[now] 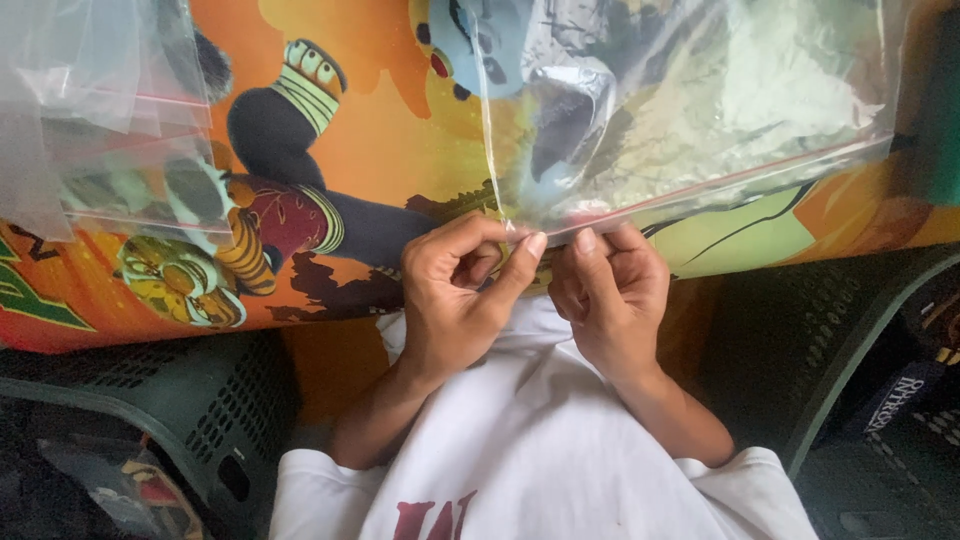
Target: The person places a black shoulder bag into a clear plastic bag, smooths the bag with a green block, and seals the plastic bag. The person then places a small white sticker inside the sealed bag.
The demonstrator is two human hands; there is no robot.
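Left hand: I am seeing the left hand pinching the near corner of a clear zip bag between thumb and forefinger, the other fingers curling inward.
Right hand: I am seeing the right hand gripping the same bag edge just beside the left, thumb pressing on top; the two hands are almost touching at the fingertips.
Clear zip bag: it is lying on the printed surface, spreading up and to the right from the hands, its contents looking pale and crumpled through the glare; I cannot tell what they are.
Seal strip: a thin red line is running along the bag's near edge, rising to the right from the fingers.
Surface: a colourful cartoon-printed cover, mostly orange, is lying under the bag.
Other bags: more clear zip bags are piling at the far left, well apart from the hands.
Crates: a dark green perforated crate is sitting at lower left, another at lower right.
Clothing: I am noting a white shirt below the wrists.
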